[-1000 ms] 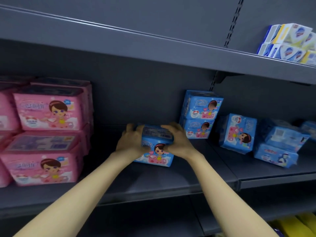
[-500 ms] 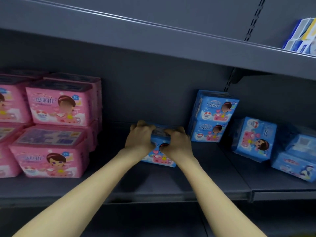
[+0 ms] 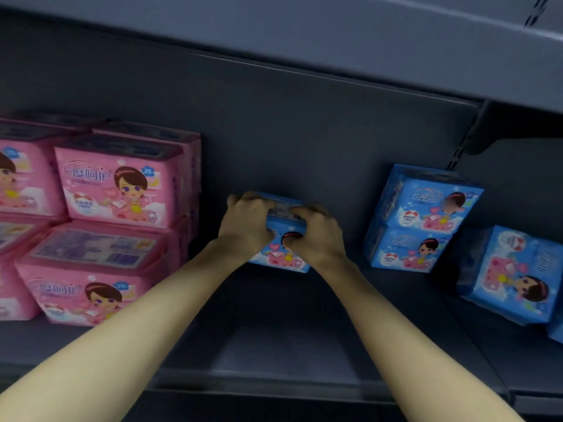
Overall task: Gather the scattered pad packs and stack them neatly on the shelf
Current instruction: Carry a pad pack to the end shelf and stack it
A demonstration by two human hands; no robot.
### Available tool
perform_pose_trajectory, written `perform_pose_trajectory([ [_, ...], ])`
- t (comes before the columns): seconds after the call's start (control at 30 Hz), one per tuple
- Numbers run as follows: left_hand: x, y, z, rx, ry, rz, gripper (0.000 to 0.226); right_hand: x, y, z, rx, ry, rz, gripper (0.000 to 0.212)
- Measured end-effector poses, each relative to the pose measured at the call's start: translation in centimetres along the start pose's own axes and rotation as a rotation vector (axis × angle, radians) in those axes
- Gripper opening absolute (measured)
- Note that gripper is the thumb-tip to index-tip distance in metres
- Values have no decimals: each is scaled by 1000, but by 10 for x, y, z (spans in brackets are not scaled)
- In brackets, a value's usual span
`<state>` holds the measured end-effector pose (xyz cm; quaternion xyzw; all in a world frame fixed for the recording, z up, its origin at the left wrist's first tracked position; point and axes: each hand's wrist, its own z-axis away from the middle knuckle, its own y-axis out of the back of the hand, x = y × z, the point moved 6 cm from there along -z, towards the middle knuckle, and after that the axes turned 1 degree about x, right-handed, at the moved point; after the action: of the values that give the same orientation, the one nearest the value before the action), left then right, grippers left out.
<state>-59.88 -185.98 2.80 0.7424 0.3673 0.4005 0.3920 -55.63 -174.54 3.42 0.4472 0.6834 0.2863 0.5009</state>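
Hands: left hand (image 3: pixel 246 226) and right hand (image 3: pixel 316 236) each curl their fingers over the top edge of one pack and clasp it from either side.
Held pack: small blue plastic-wrapped pad pack (image 3: pixel 281 258) with a cartoon girl on its face, at the middle of the dark grey metal shelf (image 3: pixel 274 336). Whether its base rests on the board or hangs just above it I cannot tell.
Blue stack: pile of two matching blue packs (image 3: pixel 423 220) at 3 o'clock from the held pack, apart from it and slightly skewed.
Leaning pack: tilted blue pack (image 3: pixel 511 281) at 4 o'clock, propped at an angle.
Pink packs: larger pink soft-wrapped packs (image 3: pixel 118 190), stacked two high at 9 o'clock.
Risk: the soft, slick wrap may squash or slide out of a clasp that sits only at the top. Set down off-centre on the skewed pile, the pack could tip it toward the tilted one. A low carry rightward could clip the pile's lower pack.
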Motion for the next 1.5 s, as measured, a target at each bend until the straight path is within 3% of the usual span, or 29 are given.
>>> perform_pose_trajectory([
  [0.67, -8, -33, -44, 45, 17, 48, 53, 30, -27, -52, 24, 19, 58, 41],
  [1.33, -4, -42, -25, -63, 72, -81, 58, 35, -46, -44, -53, -13, 124, 53],
  [1.5, 9, -31, -25, -80, 59, -212, 57, 32, -26, -38, -57, -52, 161, 58],
])
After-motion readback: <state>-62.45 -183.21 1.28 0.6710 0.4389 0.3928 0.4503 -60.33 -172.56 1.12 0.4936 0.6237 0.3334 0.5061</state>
